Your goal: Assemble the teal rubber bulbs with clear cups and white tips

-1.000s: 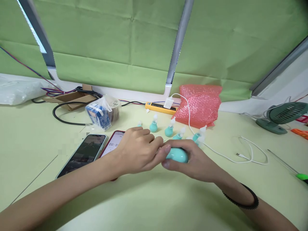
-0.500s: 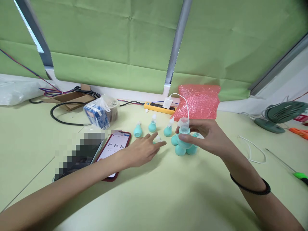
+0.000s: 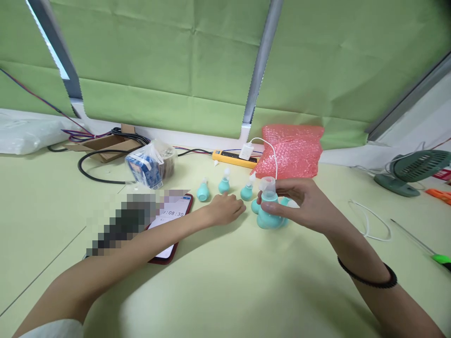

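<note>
– On the table, what do we have?
– Right hand gripping a bulb, upright beside other bulbs.
– Left hand?
– Curled nearby; we can't tell if it's holding anything.

lone head-worn camera looked forward, down across table; left hand, right hand sat close, green blind beyond.
</note>
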`<state>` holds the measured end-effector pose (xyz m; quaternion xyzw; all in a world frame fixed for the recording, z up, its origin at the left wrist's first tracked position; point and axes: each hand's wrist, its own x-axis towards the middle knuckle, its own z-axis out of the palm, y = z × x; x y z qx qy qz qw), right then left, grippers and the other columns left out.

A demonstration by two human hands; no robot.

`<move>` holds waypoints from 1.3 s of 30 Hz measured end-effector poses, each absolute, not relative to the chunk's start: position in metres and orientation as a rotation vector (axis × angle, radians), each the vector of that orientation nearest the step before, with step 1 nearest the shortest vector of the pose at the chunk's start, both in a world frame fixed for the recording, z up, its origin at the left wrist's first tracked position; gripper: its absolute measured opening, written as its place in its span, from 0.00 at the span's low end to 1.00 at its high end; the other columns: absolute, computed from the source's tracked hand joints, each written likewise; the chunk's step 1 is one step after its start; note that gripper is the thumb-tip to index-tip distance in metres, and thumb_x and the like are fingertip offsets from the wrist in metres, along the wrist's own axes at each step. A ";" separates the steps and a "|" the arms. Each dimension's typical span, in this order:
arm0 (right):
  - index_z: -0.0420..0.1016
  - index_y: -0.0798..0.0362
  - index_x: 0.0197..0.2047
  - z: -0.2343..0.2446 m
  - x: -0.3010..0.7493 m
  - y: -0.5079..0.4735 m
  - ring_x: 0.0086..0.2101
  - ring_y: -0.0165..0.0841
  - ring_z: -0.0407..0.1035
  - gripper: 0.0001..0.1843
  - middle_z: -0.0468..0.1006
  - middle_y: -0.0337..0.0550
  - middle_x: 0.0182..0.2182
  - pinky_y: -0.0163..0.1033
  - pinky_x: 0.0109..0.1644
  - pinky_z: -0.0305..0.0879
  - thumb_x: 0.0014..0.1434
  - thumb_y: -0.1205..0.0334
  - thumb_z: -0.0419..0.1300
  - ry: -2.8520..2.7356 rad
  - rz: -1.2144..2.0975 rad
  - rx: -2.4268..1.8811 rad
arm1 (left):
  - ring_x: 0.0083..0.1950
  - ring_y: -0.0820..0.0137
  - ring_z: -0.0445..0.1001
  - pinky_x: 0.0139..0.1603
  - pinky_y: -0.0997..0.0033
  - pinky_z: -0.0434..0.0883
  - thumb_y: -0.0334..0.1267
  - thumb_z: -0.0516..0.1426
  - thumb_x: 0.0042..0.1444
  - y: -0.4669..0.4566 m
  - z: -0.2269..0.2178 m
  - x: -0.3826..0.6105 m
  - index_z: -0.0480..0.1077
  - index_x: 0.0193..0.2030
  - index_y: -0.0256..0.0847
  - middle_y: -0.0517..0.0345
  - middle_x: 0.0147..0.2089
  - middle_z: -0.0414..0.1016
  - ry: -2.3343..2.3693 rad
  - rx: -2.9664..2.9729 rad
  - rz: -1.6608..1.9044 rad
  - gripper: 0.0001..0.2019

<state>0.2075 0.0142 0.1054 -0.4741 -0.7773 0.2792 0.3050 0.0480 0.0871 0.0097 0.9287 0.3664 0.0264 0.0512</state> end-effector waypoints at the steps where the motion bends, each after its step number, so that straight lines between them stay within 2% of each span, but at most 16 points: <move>1: 0.73 0.54 0.29 0.105 0.208 0.014 0.33 0.34 0.67 0.09 0.74 0.41 0.28 0.37 0.38 0.64 0.47 0.57 0.60 -2.067 0.740 -1.251 | 0.42 0.65 0.69 0.39 0.60 0.69 0.40 0.48 0.58 0.089 0.009 0.048 0.63 0.46 0.35 0.51 0.44 0.67 1.114 2.818 0.082 0.13; 6: 0.72 0.53 0.28 0.105 0.207 0.013 0.28 0.30 0.65 0.08 0.72 0.38 0.25 0.35 0.34 0.64 0.48 0.58 0.59 -2.137 0.712 -1.231 | 0.43 0.67 0.69 0.41 0.61 0.69 0.37 0.50 0.57 0.094 0.013 0.037 0.63 0.46 0.35 0.51 0.45 0.67 1.117 2.778 0.215 0.12; 11: 0.69 0.54 0.25 0.105 0.205 0.011 0.27 0.29 0.64 0.08 0.70 0.37 0.23 0.35 0.33 0.63 0.49 0.57 0.58 -2.196 0.700 -1.259 | 0.41 0.66 0.72 0.41 0.68 0.68 0.23 0.50 0.51 0.096 0.028 0.026 0.70 0.39 0.34 0.49 0.38 0.74 1.071 2.712 0.485 0.12; 15: 0.69 0.53 0.24 0.104 0.204 0.010 0.26 0.29 0.63 0.08 0.70 0.37 0.23 0.35 0.31 0.62 0.48 0.57 0.58 -2.363 0.641 -1.279 | 0.33 0.70 0.73 0.37 0.72 0.70 0.26 0.52 0.49 0.086 0.056 0.017 0.72 0.33 0.34 0.54 0.32 0.76 1.046 2.597 0.762 0.08; 18: 0.71 0.52 0.26 0.103 0.205 0.008 0.27 0.31 0.65 0.08 0.72 0.38 0.24 0.35 0.31 0.62 0.48 0.56 0.58 -2.436 0.609 -1.297 | 0.32 0.73 0.73 0.30 0.78 0.71 0.34 0.53 0.51 0.068 0.082 0.012 0.71 0.32 0.33 0.55 0.31 0.75 1.016 2.457 0.988 0.07; 21: 0.72 0.51 0.29 0.102 0.206 0.005 0.28 0.32 0.66 0.09 0.73 0.39 0.26 0.34 0.28 0.62 0.47 0.55 0.59 -2.435 0.560 -1.303 | 0.26 0.73 0.72 0.23 0.78 0.72 0.35 0.60 0.42 0.046 0.102 0.010 0.70 0.24 0.32 0.58 0.23 0.73 0.866 2.031 1.377 0.07; 25: 0.72 0.50 0.29 0.102 0.205 -0.002 0.29 0.32 0.67 0.08 0.74 0.39 0.28 0.33 0.26 0.62 0.47 0.55 0.59 -2.424 0.444 -1.269 | 0.26 0.73 0.72 0.24 0.75 0.74 0.28 0.61 0.40 0.027 0.112 0.012 0.70 0.22 0.34 0.59 0.24 0.72 0.751 1.857 1.398 0.03; 30: 0.72 0.50 0.26 0.105 0.202 -0.012 0.26 0.30 0.67 0.06 0.75 0.38 0.26 0.34 0.28 0.63 0.47 0.57 0.60 -2.404 0.368 -1.194 | 0.27 0.73 0.71 0.25 0.74 0.73 0.26 0.60 0.42 0.020 0.111 0.013 0.68 0.22 0.35 0.59 0.24 0.71 0.697 1.910 1.322 0.04; 34: 0.71 0.49 0.26 0.108 0.200 -0.020 0.25 0.29 0.66 0.07 0.74 0.36 0.24 0.35 0.30 0.62 0.47 0.55 0.59 -2.381 0.305 -1.177 | 0.28 0.75 0.70 0.24 0.78 0.72 0.25 0.59 0.43 0.019 0.115 0.008 0.68 0.25 0.36 0.60 0.26 0.70 0.661 2.024 1.206 0.05; 39: 0.69 0.49 0.29 0.109 0.199 -0.024 0.26 0.29 0.66 0.04 0.74 0.36 0.26 0.35 0.30 0.61 0.48 0.60 0.59 -2.366 0.269 -1.177 | 0.31 0.77 0.70 0.25 0.82 0.71 0.26 0.60 0.43 0.018 0.121 -0.003 0.71 0.30 0.38 0.60 0.32 0.70 0.568 2.021 1.000 0.06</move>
